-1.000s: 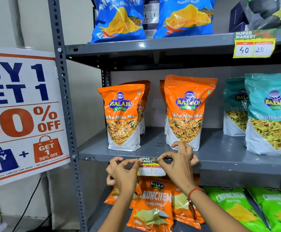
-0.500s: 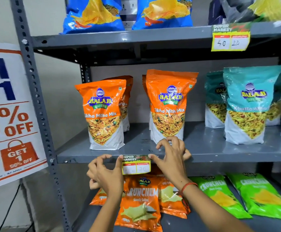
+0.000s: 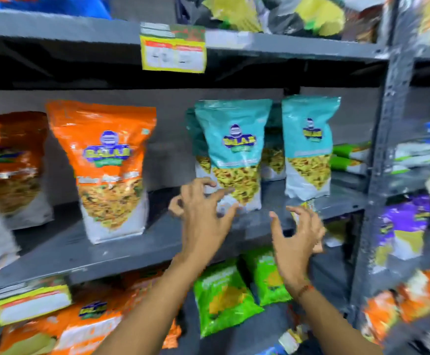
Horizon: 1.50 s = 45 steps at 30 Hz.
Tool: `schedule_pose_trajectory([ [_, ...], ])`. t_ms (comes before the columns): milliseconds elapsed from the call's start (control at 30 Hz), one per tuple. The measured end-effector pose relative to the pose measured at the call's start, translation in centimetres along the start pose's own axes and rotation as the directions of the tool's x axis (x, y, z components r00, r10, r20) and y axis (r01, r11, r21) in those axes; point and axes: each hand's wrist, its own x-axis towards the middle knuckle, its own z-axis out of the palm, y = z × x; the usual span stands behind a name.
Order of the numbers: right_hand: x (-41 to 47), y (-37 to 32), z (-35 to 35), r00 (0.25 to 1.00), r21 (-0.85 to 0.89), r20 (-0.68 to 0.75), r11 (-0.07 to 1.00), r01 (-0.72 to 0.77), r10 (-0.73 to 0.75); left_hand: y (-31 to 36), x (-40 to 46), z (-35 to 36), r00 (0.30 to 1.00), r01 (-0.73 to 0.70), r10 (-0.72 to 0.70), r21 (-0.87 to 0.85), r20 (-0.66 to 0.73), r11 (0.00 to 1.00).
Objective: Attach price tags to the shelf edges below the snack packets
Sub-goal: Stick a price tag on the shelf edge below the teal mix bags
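Observation:
The view is motion-blurred. A yellow price tag sits on the front edge of the grey middle shelf, below the orange snack packets. My left hand is raised with fingers apart in front of a teal snack packet, holding nothing. My right hand is at the shelf edge below the second teal packet, fingers curled. A small yellow-green scrap shows at its fingertips; blur hides whether it is held.
Another yellow price tag hangs on the upper shelf edge. Green packets and orange packets lie on the lower shelf. A grey upright post stands at the right, with more packets on the neighbouring rack.
Both hands have let go of the price tag below the orange packets and moved right to the teal packets. The view has swung right; the sale poster is out of sight.

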Motion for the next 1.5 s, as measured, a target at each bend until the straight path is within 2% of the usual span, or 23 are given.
schedule_pose_trajectory([
  [67,2.8,4.8,-1.7,0.978,-0.016,-0.146,0.988,-0.152,0.148,3.8,0.9,4.4,0.992,-0.092,0.09,0.027,0.088,0.995],
  [100,4.1,6.6,-2.4,0.95,-0.009,-0.162,0.962,-0.271,0.266,5.4,1.3,6.5,0.982,-0.143,0.136,0.049,0.129,0.989],
  [133,5.1,8.8,-2.6,0.907,-0.009,-0.133,0.914,-0.405,0.4,6.7,1.7,8.6,0.969,-0.185,0.17,0.067,0.179,0.981],
  [200,6.5,13.0,-2.6,0.8,-0.029,0.051,0.802,-0.597,0.598,8.5,2.3,12.1,0.937,-0.234,0.195,0.105,0.29,0.967],
  [267,7.0,16.8,-2.4,0.746,0.022,0.254,0.767,-0.641,0.616,9.9,2.7,14.8,0.91,-0.248,0.17,0.167,0.379,0.954],
  [333,7.1,17.6,-2.5,0.736,0.123,0.366,0.754,-0.645,0.57,10.6,2.8,16.4,0.905,-0.24,0.148,0.19,0.398,0.952],
  [467,7.5,18.2,-2.7,0.752,0.328,0.424,0.688,-0.647,0.505,11.5,2.7,17.9,0.935,-0.191,0.114,0.207,0.335,0.96],
  [567,7.7,17.7,-3.0,0.748,0.396,0.419,0.637,-0.661,0.515,11.8,2.4,18.1,0.957,-0.138,0.083,0.185,0.277,0.973],
  [733,7.9,16.6,-4.0,0.785,0.426,0.372,0.661,-0.618,0.495,12.6,2.2,17.3,0.972,-0.079,0.034,0.185,0.231,0.98],
  [833,8.4,16.2,-4.5,0.83,0.371,0.295,0.744,-0.556,0.473,12.9,1.5,16.6,0.977,-0.044,0.004,0.186,0.211,0.982],
  [900,9.1,15.2,-5.3,0.872,0.347,0.281,0.804,-0.482,0.402,12.8,1.0,16.0,0.985,0.011,-0.039,0.164,0.166,0.986],
  [1100,11.2,13.9,-6.8,0.927,0.085,0.301,0.962,-0.258,0.222,13.1,-2.1,15.0,0.976,0.215,-0.217,0.072,0.028,0.974],
  [1233,11.3,14.8,-7.1,0.934,0.029,0.347,0.994,-0.103,0.087,13.1,-4.9,15.5,0.939,0.345,-0.344,0.074,-0.024,0.936],
  [1333,11.0,15.1,-7.3,0.926,-0.035,0.375,0.999,-0.033,0.043,12.9,-6.6,16.1,0.916,0.401,-0.4,0.09,-0.031,0.912],
  [1500,10.7,15.0,-7.3,0.917,-0.067,0.397,0.998,-0.013,0.039,12.9,-7.9,16.7,0.899,0.437,-0.434,0.1,-0.049,0.894],
])
